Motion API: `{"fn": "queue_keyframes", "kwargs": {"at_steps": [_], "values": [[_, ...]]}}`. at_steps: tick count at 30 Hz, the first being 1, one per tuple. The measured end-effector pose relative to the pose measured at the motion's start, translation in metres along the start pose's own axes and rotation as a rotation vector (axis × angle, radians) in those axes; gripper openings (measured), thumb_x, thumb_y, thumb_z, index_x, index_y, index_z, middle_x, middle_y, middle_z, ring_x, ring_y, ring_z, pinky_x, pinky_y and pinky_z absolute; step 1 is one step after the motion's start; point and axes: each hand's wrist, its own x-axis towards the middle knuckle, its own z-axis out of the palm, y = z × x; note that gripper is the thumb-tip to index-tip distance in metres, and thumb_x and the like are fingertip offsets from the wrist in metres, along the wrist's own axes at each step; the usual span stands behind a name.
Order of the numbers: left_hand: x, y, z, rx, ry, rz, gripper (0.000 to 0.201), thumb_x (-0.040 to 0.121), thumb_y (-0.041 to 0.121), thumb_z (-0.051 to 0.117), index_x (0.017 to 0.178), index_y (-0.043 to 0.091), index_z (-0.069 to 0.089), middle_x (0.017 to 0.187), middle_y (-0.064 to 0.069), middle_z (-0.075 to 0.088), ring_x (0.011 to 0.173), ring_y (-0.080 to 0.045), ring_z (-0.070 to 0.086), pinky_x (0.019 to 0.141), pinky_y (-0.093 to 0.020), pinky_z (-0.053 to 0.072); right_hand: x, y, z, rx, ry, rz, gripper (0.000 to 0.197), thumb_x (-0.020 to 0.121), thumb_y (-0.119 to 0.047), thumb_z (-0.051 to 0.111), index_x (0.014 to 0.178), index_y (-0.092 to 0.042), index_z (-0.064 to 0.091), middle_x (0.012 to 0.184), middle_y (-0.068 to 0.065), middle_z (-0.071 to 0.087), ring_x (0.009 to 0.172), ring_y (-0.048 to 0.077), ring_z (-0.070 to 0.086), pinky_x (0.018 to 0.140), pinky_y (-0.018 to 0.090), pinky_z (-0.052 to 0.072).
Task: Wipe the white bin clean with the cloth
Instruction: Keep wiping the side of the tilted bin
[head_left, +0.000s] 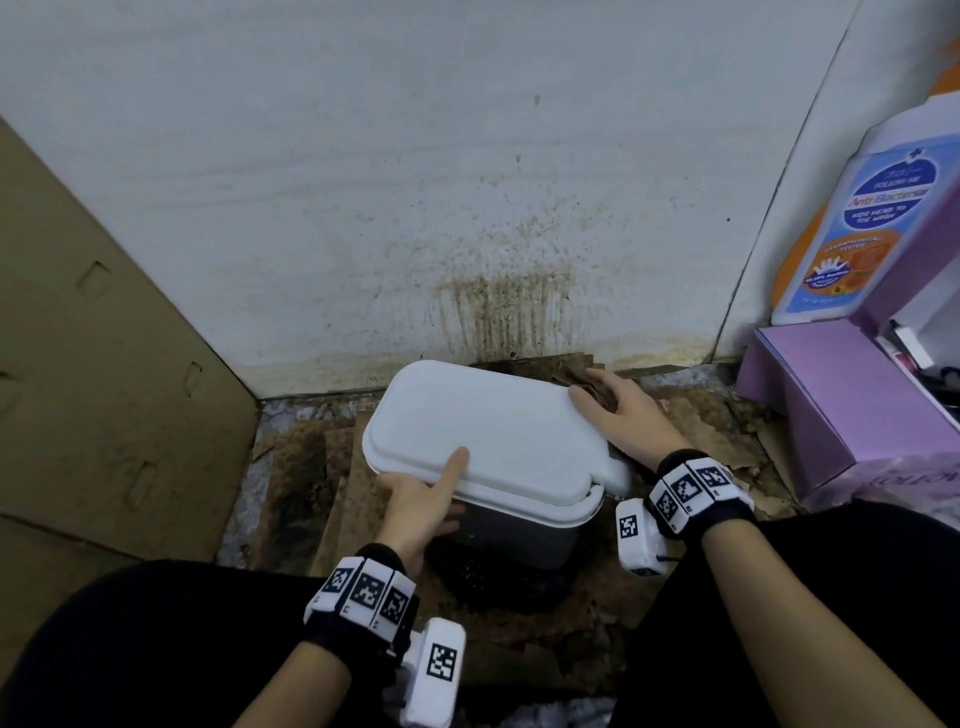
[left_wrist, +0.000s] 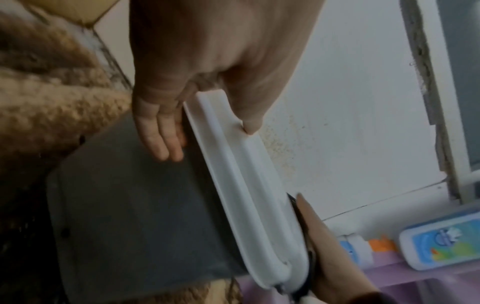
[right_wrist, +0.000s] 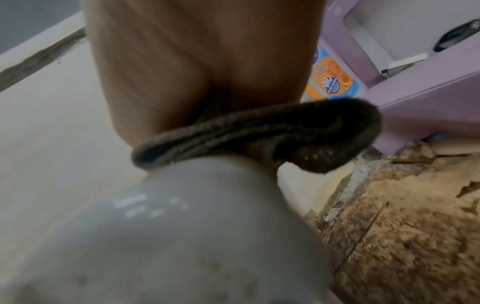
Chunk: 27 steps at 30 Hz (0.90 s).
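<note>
The white bin (head_left: 498, 431) stands on the floor against the stained wall, its lid closed and its side grey (left_wrist: 130, 205). My left hand (head_left: 441, 493) grips its near left edge, with the thumb (left_wrist: 246, 102) on the lid and the fingers (left_wrist: 161, 133) flat against the side below the rim. My right hand (head_left: 597, 395) holds a folded brown cloth (head_left: 574, 378) at the lid's far right corner. In the right wrist view the cloth (right_wrist: 259, 131) lies under the palm, on the bin's rounded edge (right_wrist: 168, 226).
A cardboard sheet (head_left: 104, 364) leans at the left. A purple box (head_left: 841, 405) and a wash bottle (head_left: 852, 223) stand at the right. The floor lining (head_left: 311, 467) is brown and crumbling. The wall (head_left: 498, 301) behind shows dark drip stains.
</note>
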Motion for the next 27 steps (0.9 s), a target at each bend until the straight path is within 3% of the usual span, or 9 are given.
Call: {"fn": "queue_keyframes", "kwargs": {"at_steps": [2,3,8,12,19,22,27], "values": [[-0.003,-0.001,0.007,-0.076,-0.053,-0.01,0.064,0.096,0.047,0.068,0.147,0.016,0.046,0.127,-0.001,0.069,0.106,-0.023,0.072,0.094,-0.041,0.06,0.0,-0.004,0.0,-0.043,-0.048,-0.001,0.069,0.095,-0.059,0.057,0.153,-0.025,0.04,0.148,0.005,0.048,0.133,0.024,0.048,0.105,0.037,0.043],[-0.005,-0.002,0.01,-0.101,-0.067,-0.016,0.064,0.096,0.045,0.069,0.148,0.016,0.045,0.128,-0.001,0.069,0.107,-0.023,0.073,0.094,-0.041,0.059,0.0,-0.006,0.0,-0.048,-0.059,0.003,0.071,0.093,-0.059,0.059,0.153,-0.025,0.041,0.149,0.003,0.048,0.133,0.023,0.049,0.105,0.037,0.044],[-0.002,-0.007,0.018,-0.246,-0.028,-0.018,0.071,0.091,0.036,0.077,0.148,0.014,0.04,0.133,-0.003,0.067,0.112,-0.026,0.072,0.073,-0.03,0.065,-0.003,-0.006,0.0,-0.033,-0.066,-0.01,0.068,0.091,-0.06,0.062,0.148,-0.027,0.045,0.142,-0.001,0.056,0.121,0.019,0.057,0.099,0.04,0.052],[-0.003,-0.01,0.018,-0.265,-0.047,0.043,0.064,0.093,0.033,0.076,0.145,0.015,0.043,0.134,-0.002,0.067,0.115,-0.025,0.071,0.075,-0.031,0.065,-0.007,-0.007,0.002,-0.019,-0.061,-0.014,0.07,0.091,-0.061,0.061,0.148,-0.025,0.044,0.14,-0.001,0.057,0.121,0.019,0.057,0.101,0.043,0.052],[0.016,0.001,-0.002,-0.281,-0.042,0.12,0.089,0.075,0.047,0.088,0.14,0.004,0.046,0.136,-0.01,0.067,0.115,-0.025,0.072,0.079,-0.044,0.065,-0.029,-0.008,0.019,0.042,0.064,0.048,0.069,0.09,-0.065,0.058,0.143,-0.023,0.046,0.134,0.0,0.057,0.126,0.023,0.051,0.102,0.047,0.048],[0.022,0.011,-0.009,-0.236,-0.077,0.114,0.076,0.086,0.04,0.083,0.142,0.005,0.043,0.136,-0.009,0.067,0.115,-0.026,0.072,0.076,-0.042,0.065,-0.042,-0.008,0.03,0.104,0.154,0.099,0.075,0.084,-0.074,0.055,0.141,-0.027,0.046,0.133,-0.001,0.056,0.13,0.025,0.047,0.105,0.052,0.046],[0.026,0.031,-0.012,-0.129,-0.07,0.109,0.054,0.095,0.034,0.073,0.134,0.008,0.044,0.124,-0.005,0.068,0.104,-0.016,0.071,0.068,-0.033,0.064,-0.063,-0.022,0.051,0.112,0.301,0.178,0.071,0.094,-0.06,0.056,0.15,-0.02,0.037,0.147,0.005,0.043,0.142,0.025,0.028,0.116,0.046,0.032]]}}
